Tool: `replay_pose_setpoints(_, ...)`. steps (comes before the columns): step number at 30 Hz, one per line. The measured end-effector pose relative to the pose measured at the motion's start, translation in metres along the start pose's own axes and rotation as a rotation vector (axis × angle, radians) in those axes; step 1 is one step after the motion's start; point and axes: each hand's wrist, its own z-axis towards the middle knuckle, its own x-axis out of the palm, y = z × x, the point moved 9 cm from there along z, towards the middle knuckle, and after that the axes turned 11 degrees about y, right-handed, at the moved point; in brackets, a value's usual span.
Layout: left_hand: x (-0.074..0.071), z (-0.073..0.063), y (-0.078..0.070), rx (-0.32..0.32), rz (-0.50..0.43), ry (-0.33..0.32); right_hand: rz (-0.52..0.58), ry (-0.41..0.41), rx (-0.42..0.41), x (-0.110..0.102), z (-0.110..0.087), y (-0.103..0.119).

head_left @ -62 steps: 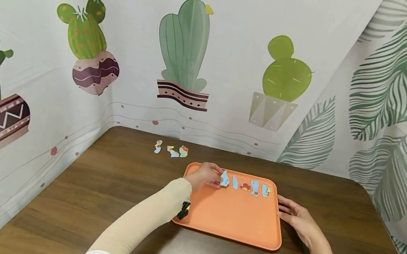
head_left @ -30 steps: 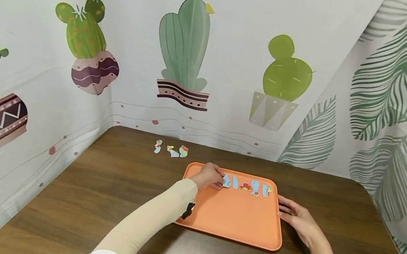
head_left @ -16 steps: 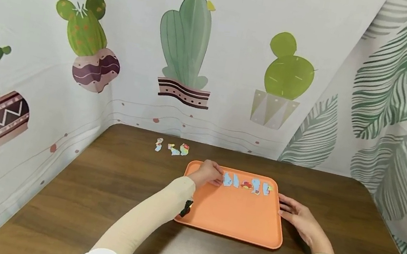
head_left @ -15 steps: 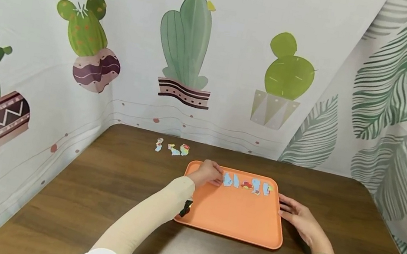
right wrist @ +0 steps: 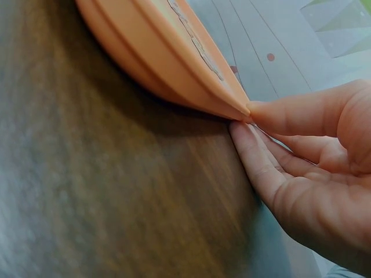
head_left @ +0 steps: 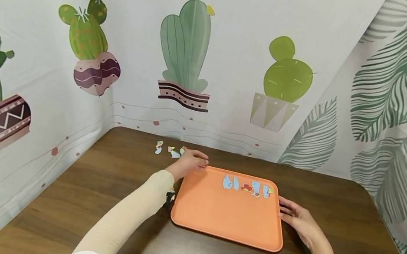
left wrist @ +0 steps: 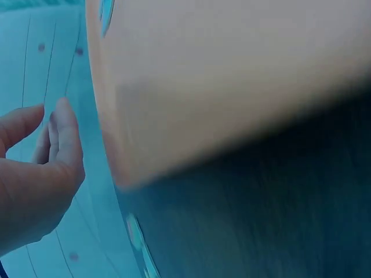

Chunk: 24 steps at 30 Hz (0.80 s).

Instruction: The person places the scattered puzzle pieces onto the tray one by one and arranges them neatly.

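Pieces on the tray (head_left: 236,183): five, irregular, mostly light blue with red and yellow; they lie in a row along the far side, towards the right, small gaps between them
Pieces on the table (head_left: 159,147): three, beyond the far left corner of the tray; the rightmost is partly hidden behind the left hand
Handling: the pieces look thin and flat, so each would probably lift best by one edge, between thumb and fingertip; one at a time seems safer, as two on the table lie close together; a low wrist could brush the row; light pressure should steady the tray, while a hard push might slide it
Left hand (head_left: 189,161): at the tray's far left corner, near the table pieces; fingers loosely bent, thumb well apart from them, nothing seen between
Right hand (head_left: 301,225): fingers fairly straight and relaxed, tips touching the tray's right edge; no piece in it
Tray (head_left: 227,218): orange, shallow, flat on the table; its near part bare
Table (head_left: 99,190): dark wood grain; behind it, a cactus-print cloth (head_left: 233,61)
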Motion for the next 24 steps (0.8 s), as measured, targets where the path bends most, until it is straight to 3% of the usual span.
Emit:
replay_pose_setpoints(7, -0.051, -0.005, 0.0, 0.07, -0.068, -0.126, -0.005, 0.002, 0.0, -0.001, -0.002, -0.002)
replay_pose_setpoints(14, -0.112, -0.017, 0.009, 0.106, -0.045, -0.257, -0.017, -0.011, 0.004, -0.003, -0.002, -0.004)
replay_pose_setpoints(15, -0.126, -0.013, 0.017, 0.164, -0.071, -0.26, -0.021, -0.009, 0.001, -0.003, -0.002, -0.004)
replay_pose_setpoints(18, -0.151, -0.02, 0.023, 0.218, -0.084, -0.321, -0.012, -0.004, 0.0, -0.003, -0.001, -0.003)
replay_pose_setpoints(21, -0.17, -0.025, 0.029, 0.195, -0.064, -0.385, 0.001, 0.007, -0.014, -0.001, 0.0, 0.0)
replay_pose_setpoints(22, -0.17, -0.033, 0.027, 0.142, -0.042, -0.428, 0.006, 0.006, -0.013, 0.0, 0.0, 0.0)
replay_pose_setpoints(24, -0.178, -0.036, 0.028, 0.117, -0.032, -0.446, 0.008, 0.007, -0.017, 0.0, 0.001, 0.0)
